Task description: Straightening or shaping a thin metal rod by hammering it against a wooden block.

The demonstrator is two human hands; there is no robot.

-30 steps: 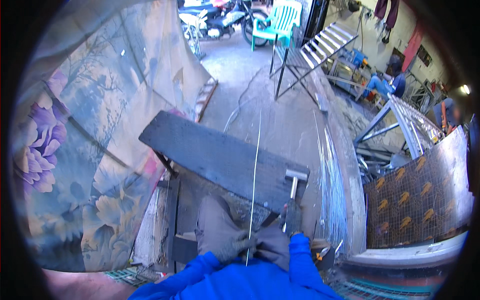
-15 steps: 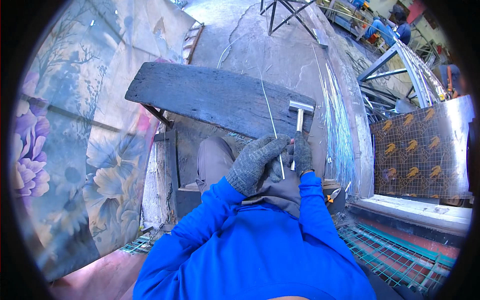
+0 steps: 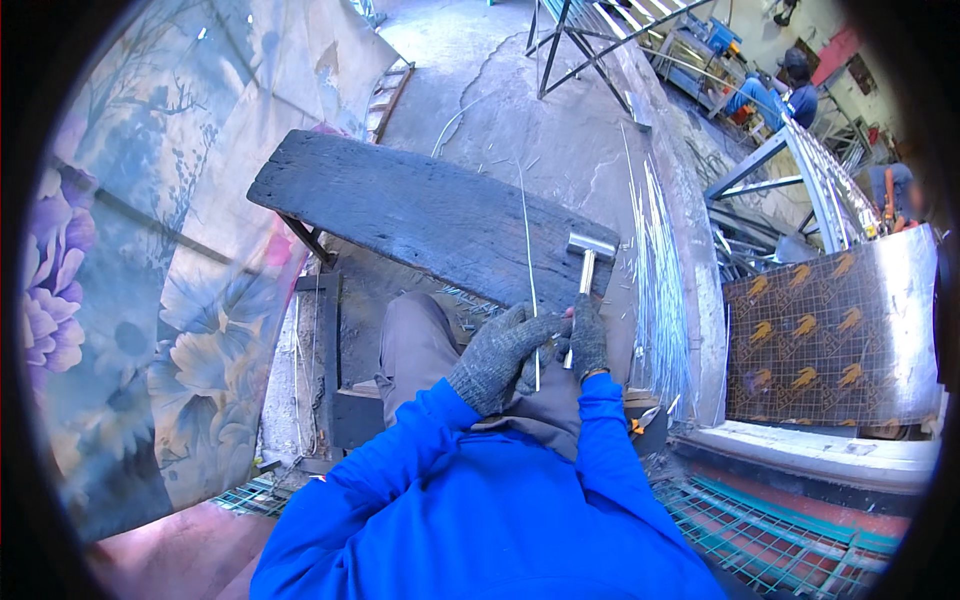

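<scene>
Both my hands wear grey knitted gloves and meet above my lap, at the near edge of a dark wooden bench (image 3: 400, 215). My left hand (image 3: 505, 355) is closed round a thin, pale metal rod (image 3: 529, 240); its long end reaches away over the bench and a short end sticks out below the fingers. In my right hand (image 3: 588, 342) is the handle of a metal hammer (image 3: 591, 246), whose head points away and lies over the bench's right end. The fingertips of the two hands are close together, and what lies between them is hard to make out.
A bundle of thin bright rods (image 3: 658, 290) lies on the floor to the right. Orange-handled pliers (image 3: 638, 425) rest near my right elbow. A flowered cloth sheet (image 3: 170, 300) hangs at left. A patterned panel (image 3: 810, 340) stands at right; a co-worker (image 3: 790, 95) sits far right.
My view has shifted slightly, so both hands appear a little lower and to the left. The rod and the hammer stay in the same grips.
</scene>
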